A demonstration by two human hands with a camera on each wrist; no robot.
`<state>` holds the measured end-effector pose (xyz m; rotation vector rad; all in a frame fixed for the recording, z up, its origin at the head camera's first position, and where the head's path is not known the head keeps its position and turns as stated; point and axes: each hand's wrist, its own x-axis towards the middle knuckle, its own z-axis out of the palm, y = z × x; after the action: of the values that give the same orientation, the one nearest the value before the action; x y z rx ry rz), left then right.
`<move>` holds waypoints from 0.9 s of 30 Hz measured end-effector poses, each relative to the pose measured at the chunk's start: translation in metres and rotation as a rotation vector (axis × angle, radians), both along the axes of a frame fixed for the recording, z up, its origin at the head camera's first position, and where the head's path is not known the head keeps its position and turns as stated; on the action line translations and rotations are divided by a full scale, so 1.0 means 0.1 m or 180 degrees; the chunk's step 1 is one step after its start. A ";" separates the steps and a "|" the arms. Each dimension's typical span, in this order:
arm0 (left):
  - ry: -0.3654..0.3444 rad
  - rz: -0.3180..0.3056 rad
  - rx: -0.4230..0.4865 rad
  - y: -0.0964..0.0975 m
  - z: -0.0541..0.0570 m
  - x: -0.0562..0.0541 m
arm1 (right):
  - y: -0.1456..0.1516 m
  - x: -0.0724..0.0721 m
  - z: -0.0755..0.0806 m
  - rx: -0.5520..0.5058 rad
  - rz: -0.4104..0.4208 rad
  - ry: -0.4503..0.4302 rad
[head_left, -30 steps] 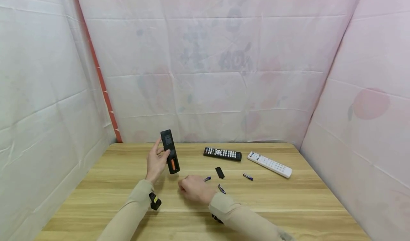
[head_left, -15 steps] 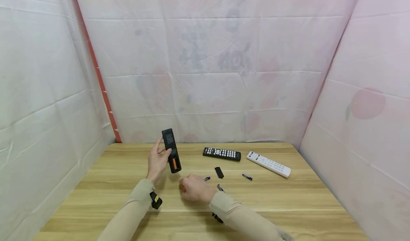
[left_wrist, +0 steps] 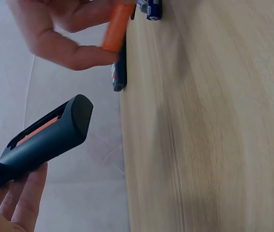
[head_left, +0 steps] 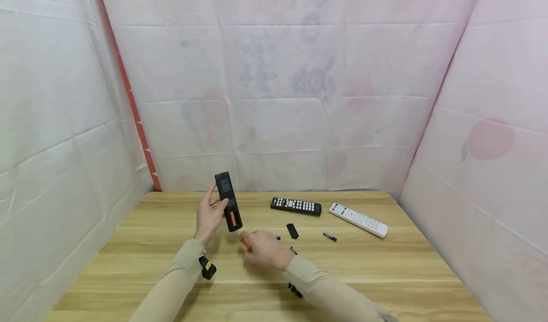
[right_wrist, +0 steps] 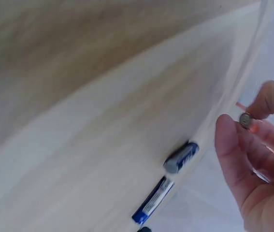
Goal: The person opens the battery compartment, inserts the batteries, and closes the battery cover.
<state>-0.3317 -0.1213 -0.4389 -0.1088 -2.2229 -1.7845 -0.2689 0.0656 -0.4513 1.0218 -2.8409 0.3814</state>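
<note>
Left hand (head_left: 209, 218): grips the remote (head_left: 231, 204), held tilted above the worktop (head_left: 359, 274), back face in view. The compartment (head_left: 237, 220) is uncovered. Contents: one seated battery (head_left: 233, 218), orange, along one side; the dark space beside it appears vacant.

Right hand (head_left: 266, 251): pinches a loose battery (left_wrist: 118, 28), also orange, near the remote's lower end and not touching it.

Step in hand: judged to be battery work at the compartment. Direction, in or out, cannot be settled from this moment. If fitting, the next move calls for a steady remote, correct polarity, and the loose battery lined up with the vacant side before pressing.

On the worktop: the cover (head_left: 292, 231) lies detached; three blue batteries (head_left: 329, 237) lie apart, two partly hidden behind the right arm. The second remote (head_left: 296, 206) and white remote (head_left: 358, 220) lie keys up; their battery contents cannot be told.
</note>
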 end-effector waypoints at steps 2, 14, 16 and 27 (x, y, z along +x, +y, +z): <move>-0.0014 -0.0043 0.0103 0.01 0.01 0.01 | 0.04 -0.02 0.02 -0.0171 -0.0006 0.0019; 0.0192 -0.0219 0.0277 0.09 0.05 0.07 | 0.12 -0.10 0.04 -0.0953 -0.0241 0.0141; 0.0230 -0.0243 0.0299 0.10 0.04 0.09 | 0.12 -0.10 0.06 -0.1084 -0.0291 0.0081; 0.0189 -0.0377 0.0366 0.19 0.16 0.18 | 0.19 -0.07 0.02 -0.1585 -0.0486 -0.0040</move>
<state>-0.3135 -0.1018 -0.4231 -0.2709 -2.1074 -1.9399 -0.2757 0.0846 -0.4489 0.6981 -2.5971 1.0115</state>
